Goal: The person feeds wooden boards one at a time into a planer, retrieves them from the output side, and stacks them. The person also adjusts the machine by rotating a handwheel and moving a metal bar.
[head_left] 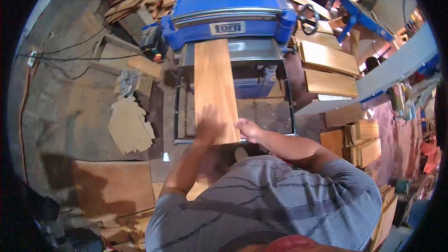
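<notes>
My left hand [208,126] lies flat and open on the near end of the wooden board [213,84] (blurred, so I can't tell the fingers apart). My right hand [247,129] curls loosely at the board's near right corner, touching its edge. The board's far end reaches the blue planer [228,14].

A dusty concrete floor [70,98] carries black cables [70,58], plywood offcuts [128,123] and stacked boards [331,70] beside a pale wall [396,67].
</notes>
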A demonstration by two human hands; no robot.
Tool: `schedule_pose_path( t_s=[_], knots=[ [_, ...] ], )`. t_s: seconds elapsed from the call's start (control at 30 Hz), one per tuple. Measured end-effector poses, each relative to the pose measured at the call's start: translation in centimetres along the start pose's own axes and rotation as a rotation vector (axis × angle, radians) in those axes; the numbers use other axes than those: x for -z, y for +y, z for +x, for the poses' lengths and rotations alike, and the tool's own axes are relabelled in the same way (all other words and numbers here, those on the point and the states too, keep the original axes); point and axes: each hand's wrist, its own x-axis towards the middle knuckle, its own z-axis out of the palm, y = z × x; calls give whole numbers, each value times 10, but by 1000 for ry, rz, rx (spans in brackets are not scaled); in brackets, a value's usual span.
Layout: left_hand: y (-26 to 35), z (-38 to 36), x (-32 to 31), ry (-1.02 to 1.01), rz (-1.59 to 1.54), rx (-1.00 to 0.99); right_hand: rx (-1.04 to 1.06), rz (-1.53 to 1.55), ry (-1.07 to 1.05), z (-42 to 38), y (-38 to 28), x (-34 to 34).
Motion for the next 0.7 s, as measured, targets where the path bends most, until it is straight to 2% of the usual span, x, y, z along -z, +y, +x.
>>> schedule_pose_path(
  t_s=[0.03,0.1,0.2,0.3,0.33,0.4,0.43,0.5,0.53,0.6,0.7],
  knots=[
    [4,-12,-3,3,8,17,1,47,-7,15,2,3],
    [12,-34,-4,-94,107,-100,16,66,-14,39,4,7],
    [11,-39,11,-144,56,-141,62,58,-18,63,-6,8],
    [-10,-20,-1,-91,73,-164,79,78,27,73,-18,-2],
    [-5,-7,12,-101,73,-195,88,59,48,81,-22,-5],
    [2,20,36,-297,204,-56,112,37,90,87,-29,-9],
    [-11,29,28,-307,207,-104,126,27,103,91,-37,-13],
    [-44,42,5,-48,165,-172,181,75,161,124,-35,-11],
    [-38,48,13,-58,163,-210,198,95,189,125,-41,-9],
    [-30,57,29,-163,268,-198,149,-200,196,123,-53,-6],
    [-35,66,23,-138,274,-204,170,-83,212,115,-64,-11]
  ],
)
